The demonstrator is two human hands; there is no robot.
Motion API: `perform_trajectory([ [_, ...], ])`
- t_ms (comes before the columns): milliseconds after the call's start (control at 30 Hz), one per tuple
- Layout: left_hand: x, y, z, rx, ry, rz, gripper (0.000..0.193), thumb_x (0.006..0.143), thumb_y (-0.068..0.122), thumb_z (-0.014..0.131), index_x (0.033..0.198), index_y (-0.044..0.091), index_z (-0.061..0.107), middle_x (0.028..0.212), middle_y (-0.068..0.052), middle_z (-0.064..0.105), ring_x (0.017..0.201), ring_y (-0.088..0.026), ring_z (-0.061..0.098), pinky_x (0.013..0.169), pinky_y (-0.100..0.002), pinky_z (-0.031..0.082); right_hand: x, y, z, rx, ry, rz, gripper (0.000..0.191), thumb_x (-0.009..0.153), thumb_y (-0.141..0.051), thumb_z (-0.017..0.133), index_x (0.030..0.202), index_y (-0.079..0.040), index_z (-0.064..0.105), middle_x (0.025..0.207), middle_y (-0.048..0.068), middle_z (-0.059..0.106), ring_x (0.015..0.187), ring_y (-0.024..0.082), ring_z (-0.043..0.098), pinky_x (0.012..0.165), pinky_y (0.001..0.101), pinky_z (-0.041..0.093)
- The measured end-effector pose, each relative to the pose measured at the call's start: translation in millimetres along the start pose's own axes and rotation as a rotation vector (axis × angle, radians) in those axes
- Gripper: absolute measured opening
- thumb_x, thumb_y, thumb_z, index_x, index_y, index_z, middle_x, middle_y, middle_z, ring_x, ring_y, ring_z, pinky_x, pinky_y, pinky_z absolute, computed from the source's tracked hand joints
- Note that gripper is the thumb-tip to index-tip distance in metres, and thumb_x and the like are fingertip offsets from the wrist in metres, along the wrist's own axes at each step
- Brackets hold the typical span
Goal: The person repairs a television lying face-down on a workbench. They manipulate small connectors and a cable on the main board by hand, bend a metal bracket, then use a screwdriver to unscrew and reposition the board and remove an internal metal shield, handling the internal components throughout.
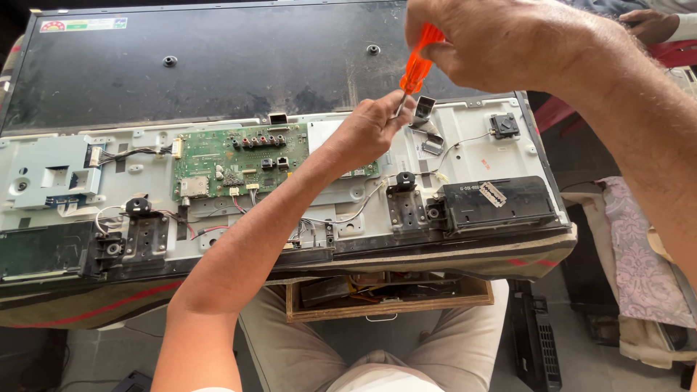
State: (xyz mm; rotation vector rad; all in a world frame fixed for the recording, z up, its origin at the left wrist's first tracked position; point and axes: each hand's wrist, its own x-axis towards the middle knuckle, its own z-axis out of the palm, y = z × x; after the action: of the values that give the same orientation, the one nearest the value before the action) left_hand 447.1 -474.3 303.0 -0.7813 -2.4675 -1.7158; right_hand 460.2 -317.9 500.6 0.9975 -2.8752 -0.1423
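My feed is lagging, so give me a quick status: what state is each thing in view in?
Television: face down, back cover off.
Green circuit board: exposed, cables plugged in.
Orange screwdriver: gripped by right hand, tip down.
Left hand: steadying the screwdriver tip.
Wooden drawer: open, holding parts.

Cloth-covered table (450, 263) carries an opened flat television (218, 80).

Left hand (367, 131) reaches forward, fingertips seemingly pinched; right hand (494, 40) hovers above, fist closed.
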Motion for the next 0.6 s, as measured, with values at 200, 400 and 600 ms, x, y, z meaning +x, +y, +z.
perform_trajectory([
  [200, 3, -13, 3, 0.144, 0.076, 0.093, 0.027, 0.099, 0.016, 0.073, 0.083, -0.003, 0.062, 0.057, -0.008, 0.048, 0.055, -0.005, 0.046, 0.054, -0.029, 0.046, 1, 7, 9, 0.039, -0.025, 0.123, 0.034, 0.101, -0.035, 0.068, 0.122, -0.008, 0.069, 0.093, 0.018, 0.073, 0.077, 0.032, 0.074, 0.064, 0.0430, 0.060],
  [400, 2, -19, 0, -0.037, -0.015, 0.056, 0.008, 0.099, 0.009, 0.064, 0.097, 0.002, 0.067, 0.065, -0.001, 0.060, 0.057, -0.003, 0.050, 0.051, -0.030, 0.044, 1, 22, 35, 0.298, 0.264, -0.112, 0.030, 0.097, -0.015, 0.073, 0.122, -0.002, 0.064, 0.090, 0.018, 0.070, 0.076, 0.030, 0.071, 0.062, 0.0415, 0.055],
  [600, 4, -19, 5, 0.176, 0.056, -0.068, 0.028, 0.100, 0.021, 0.074, 0.085, -0.001, 0.066, 0.057, -0.007, 0.056, 0.054, -0.009, 0.045, 0.050, -0.033, 0.038, 4, 21, 82, 0.160, 0.745, -0.201, 0.049, 0.098, -0.025, 0.086, 0.128, -0.003, 0.054, 0.093, 0.016, 0.068, 0.083, 0.034, 0.065, 0.069, 0.0429, 0.052],
])
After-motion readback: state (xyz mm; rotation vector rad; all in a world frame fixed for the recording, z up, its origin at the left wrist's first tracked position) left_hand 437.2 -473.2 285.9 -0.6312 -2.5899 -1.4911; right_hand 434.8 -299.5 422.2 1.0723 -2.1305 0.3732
